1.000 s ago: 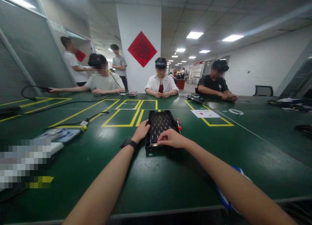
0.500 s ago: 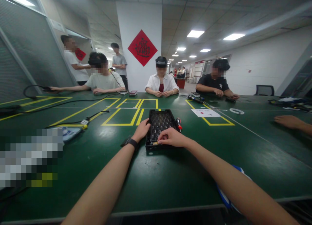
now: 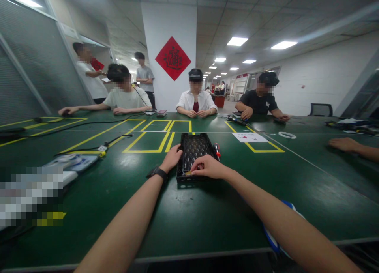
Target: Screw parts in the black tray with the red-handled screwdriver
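Observation:
A black rectangular open case [image 3: 197,150] lies on the green table in front of me, with rows of dark, shiny rounded shapes inside. My left hand [image 3: 172,158] grips its left side wall, thumb near the rim. Over the near end of the case, my right hand [image 3: 208,167] is closed in a pinch with the fingertips down inside. Next to those fingertips lies a small yellowish piece [image 3: 188,173]; whether they hold it I cannot tell. A red-and-black screwdriver [image 3: 217,151] rests just right of the case.
Yellow tape rectangles mark the table [image 3: 142,241]. A white sheet [image 3: 249,137] and a white ring [image 3: 287,135] lie to the right. Cables and a blue-white packet [image 3: 78,162] are at left. A co-worker's hand [image 3: 345,144] rests at right; several people sit opposite.
My hands and the case stay almost in place. Across the table, the person in black has shifted a hand, and the person at left has drawn back a dark cabled item.

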Tool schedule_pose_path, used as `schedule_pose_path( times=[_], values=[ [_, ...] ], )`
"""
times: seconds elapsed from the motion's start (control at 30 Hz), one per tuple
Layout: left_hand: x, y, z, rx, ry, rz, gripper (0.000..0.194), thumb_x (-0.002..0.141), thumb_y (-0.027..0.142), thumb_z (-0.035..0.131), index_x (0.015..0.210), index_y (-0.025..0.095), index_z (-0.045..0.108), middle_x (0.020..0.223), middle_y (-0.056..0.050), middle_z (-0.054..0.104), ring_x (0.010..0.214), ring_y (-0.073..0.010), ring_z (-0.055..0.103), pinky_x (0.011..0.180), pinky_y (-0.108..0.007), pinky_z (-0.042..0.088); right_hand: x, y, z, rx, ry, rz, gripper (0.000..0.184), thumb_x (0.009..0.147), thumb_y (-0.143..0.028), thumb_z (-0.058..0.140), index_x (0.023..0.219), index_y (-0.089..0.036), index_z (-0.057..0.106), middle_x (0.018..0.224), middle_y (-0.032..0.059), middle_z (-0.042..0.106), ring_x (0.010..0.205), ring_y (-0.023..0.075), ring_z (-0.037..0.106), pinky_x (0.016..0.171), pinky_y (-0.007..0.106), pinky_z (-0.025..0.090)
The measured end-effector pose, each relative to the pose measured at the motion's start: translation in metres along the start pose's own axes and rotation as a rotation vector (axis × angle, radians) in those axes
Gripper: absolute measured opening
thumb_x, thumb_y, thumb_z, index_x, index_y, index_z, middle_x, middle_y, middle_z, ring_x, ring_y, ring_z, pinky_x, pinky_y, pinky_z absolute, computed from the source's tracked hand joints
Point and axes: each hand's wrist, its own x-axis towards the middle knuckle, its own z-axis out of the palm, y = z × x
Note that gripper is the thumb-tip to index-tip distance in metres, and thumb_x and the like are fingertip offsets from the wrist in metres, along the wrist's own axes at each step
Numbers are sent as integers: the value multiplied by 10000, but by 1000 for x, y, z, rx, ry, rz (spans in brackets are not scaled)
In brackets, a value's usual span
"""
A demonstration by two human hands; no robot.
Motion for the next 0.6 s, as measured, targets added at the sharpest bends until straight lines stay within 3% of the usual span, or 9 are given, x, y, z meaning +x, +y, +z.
schedule_pose_path(
  times=[0.6],
  values=[
    [0,0,0,-9,-2,4,498,762,205,370,1234,65,444,1299,-129,438,1203,-206,389,1037,-331,258,0,-1,-1,-1,5,4,300,709,-386,599,830,-122,672,628,6,565,527,66,387,493,190,294]
  ],
)
